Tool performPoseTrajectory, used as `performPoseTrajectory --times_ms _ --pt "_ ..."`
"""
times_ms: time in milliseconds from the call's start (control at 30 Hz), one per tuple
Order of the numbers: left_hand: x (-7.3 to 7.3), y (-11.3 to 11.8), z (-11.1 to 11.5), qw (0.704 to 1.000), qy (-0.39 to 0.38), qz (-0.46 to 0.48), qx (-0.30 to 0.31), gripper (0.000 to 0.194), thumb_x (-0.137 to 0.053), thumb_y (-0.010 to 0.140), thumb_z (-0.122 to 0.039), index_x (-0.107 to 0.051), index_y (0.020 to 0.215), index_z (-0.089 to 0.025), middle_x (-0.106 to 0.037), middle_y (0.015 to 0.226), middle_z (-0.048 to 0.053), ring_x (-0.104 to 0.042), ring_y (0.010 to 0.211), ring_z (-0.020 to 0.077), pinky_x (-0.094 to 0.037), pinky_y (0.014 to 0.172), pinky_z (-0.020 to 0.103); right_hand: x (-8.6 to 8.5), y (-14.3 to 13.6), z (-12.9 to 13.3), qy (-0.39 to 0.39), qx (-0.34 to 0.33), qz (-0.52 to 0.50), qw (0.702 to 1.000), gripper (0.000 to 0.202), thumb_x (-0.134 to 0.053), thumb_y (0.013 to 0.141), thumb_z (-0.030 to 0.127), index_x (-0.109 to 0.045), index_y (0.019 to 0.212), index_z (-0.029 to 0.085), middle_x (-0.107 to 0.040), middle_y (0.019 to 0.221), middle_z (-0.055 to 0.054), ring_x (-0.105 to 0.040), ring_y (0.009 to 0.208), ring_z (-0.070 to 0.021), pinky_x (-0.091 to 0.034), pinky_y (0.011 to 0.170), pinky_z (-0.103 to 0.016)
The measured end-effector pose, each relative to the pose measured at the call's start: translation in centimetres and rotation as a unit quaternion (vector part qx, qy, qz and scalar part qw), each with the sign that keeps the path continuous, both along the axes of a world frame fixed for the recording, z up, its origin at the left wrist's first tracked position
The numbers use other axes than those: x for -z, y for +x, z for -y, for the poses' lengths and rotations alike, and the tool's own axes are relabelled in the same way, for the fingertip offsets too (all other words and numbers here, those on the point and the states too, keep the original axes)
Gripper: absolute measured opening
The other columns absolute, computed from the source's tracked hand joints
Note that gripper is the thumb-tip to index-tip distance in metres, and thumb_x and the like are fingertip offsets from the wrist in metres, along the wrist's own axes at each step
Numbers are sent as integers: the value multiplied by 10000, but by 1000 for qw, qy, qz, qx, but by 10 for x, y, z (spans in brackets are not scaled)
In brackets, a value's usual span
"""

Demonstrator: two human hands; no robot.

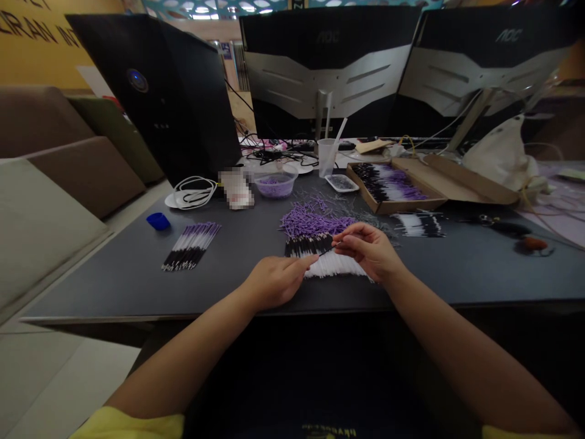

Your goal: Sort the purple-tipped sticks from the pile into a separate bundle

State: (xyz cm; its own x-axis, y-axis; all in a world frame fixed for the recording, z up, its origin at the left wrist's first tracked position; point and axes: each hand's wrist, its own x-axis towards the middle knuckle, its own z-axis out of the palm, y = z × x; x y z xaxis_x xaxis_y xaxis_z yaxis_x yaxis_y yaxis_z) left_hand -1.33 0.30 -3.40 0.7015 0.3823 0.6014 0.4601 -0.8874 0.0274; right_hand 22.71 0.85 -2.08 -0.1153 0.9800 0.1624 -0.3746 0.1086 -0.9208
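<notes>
My left hand (280, 281) is closed, its thumb and index finger pinching the near end of a thin black stick (326, 250). The fingertips of my right hand (372, 251) grip the stick's other end, so it spans the gap between both hands. Below them lies a row of thin black-and-white sticks (336, 266), side by side on the dark table. Just beyond this row is a heap of short purple pieces (311, 219), with fine grey wire-like strands (365, 213) to its right. My right hand partly hides the row and the strands.
A bundle of finished-looking purple, white and black sticks (191, 246) lies left, near a blue cap (158, 221). Behind stand a bowl of purple pieces (275, 185), a small tray (342, 183), a plastic cup (326, 157) and an open cardboard box (411, 206). Monitors (326, 73) rise behind.
</notes>
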Motion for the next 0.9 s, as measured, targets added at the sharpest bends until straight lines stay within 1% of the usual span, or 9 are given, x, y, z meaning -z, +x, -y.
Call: performPoseTrajectory --times_ms 267,633,767,833,900 --pt "-3 2 0 1000 -4 -7 -11 352 -440 904 -143 -504 1249 -167 -729 917 42 -701 781 153 -543 678 259 -1 3 2 -1 -43 -16 999 216 -804 678 296 -632 783 221 -750 834 6 -716 751 -135 -598 703 -271" --pt "-1 1 1 999 -14 -25 -16 377 -421 899 -143 -499 1267 -166 -726 931 62 -702 796 163 -548 696 264 0 2 4 14 -61 12 998 194 -801 687 299 -647 777 222 -747 842 3 -712 795 -153 -609 720 -314" --pt "0 2 1 999 -18 -25 -17 372 -420 909 -144 -476 1275 -175 -727 964 48 -702 805 162 -544 693 264 1 2 5 16 -71 27 997 154 -796 691 274 -682 778 218 -745 844 -8 -711 807 -163 -606 739 -328" --pt "1 2 1 1000 -17 -19 -19 390 -427 914 -149 -443 1302 -178 -726 981 41 -702 811 161 -543 691 261 3 2 5 20 -94 45 994 162 -785 706 253 -709 844 214 -746 876 -24 -712 825 -173 -599 764 -341" --pt "2 2 1 1000 -11 -13 -20 410 -429 920 -159 -412 1330 -178 -725 992 40 -703 809 161 -541 679 260 4 2 5 22 -121 61 990 259 -777 716 231 -714 967 221 -744 938 -43 -714 839 -185 -594 776 -353"
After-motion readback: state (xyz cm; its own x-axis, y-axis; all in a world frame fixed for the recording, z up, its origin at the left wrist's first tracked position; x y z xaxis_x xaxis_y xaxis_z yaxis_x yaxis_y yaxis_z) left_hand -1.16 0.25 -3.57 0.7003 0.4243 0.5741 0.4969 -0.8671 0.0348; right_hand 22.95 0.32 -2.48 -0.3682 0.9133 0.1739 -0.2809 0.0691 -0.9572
